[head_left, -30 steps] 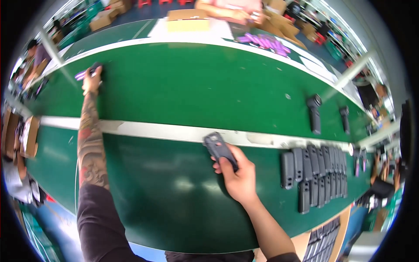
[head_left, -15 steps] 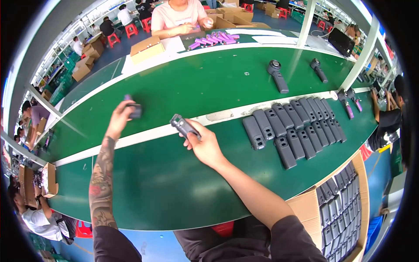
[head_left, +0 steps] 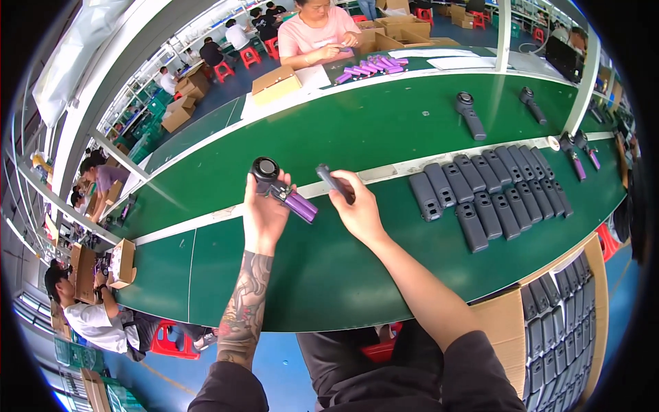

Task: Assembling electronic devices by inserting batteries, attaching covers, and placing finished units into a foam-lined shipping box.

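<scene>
My left hand [head_left: 266, 218] is closed round a small handheld fan's inner unit, palm up. Its round black fan head [head_left: 265, 168] points upward, and a purple battery cell [head_left: 301, 207] sticks out bare toward the lower right. A short gap away, my right hand [head_left: 360, 211] grips a dark grey handle shell [head_left: 329, 181], tilted with one end toward the fan unit. Fingers cover the shell's lower part. Both hands are above the green bench [head_left: 309, 275], and the two parts are apart.
Two rows of grey handle shells [head_left: 471, 228] lie to the right. Beyond them are a grey handheld fan [head_left: 471, 117], another smaller-looking one [head_left: 533, 106] and two units with purple cells [head_left: 575, 156]. A carton [head_left: 495, 317] of shells stands lower right. Across the bench, a person handles purple cells [head_left: 371, 67].
My left hand has come right and nearer with the fan unit, now clearly seen beside my right hand. My right hand has turned the handle shell. The whole view has shifted.
</scene>
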### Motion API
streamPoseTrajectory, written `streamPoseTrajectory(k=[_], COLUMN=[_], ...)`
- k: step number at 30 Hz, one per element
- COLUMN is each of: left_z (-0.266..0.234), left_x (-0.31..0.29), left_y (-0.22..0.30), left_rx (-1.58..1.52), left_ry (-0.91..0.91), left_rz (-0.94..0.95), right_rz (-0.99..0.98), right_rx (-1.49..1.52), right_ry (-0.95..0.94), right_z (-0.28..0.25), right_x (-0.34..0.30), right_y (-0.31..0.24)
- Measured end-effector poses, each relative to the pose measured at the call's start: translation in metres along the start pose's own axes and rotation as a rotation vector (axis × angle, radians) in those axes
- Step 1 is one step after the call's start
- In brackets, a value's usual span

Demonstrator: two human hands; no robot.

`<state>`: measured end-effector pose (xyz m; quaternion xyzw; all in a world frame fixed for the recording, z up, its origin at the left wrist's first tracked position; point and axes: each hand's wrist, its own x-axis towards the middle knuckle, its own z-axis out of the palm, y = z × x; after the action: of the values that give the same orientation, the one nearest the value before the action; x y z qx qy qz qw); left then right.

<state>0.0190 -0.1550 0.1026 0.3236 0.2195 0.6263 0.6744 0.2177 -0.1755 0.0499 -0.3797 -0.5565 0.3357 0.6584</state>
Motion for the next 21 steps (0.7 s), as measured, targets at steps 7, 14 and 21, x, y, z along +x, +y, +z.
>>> streamPoseTrajectory(k=[7,14,21], left_z=[-0.008,0.006,-0.002], left_x=[-0.011,-0.017,-0.016], left_y=[-0.030,-0.045,-0.045], left_rx=[-0.232,-0.246,0.113], left_ry=[-0.051,-0.128,-0.213], left_rz=[-0.016,-0.044,0.016], right_rz=[-0.197,-0.201,-0.320], right_rx=[-0.471,-0.620,-0.500], right_ry=[-0.194,-0.247,-0.215], right_z=[0.012,0.005,0.000], right_x=[-0.017,-0.028,-0.030], right_y=[-0.016,-0.020,-0.012])
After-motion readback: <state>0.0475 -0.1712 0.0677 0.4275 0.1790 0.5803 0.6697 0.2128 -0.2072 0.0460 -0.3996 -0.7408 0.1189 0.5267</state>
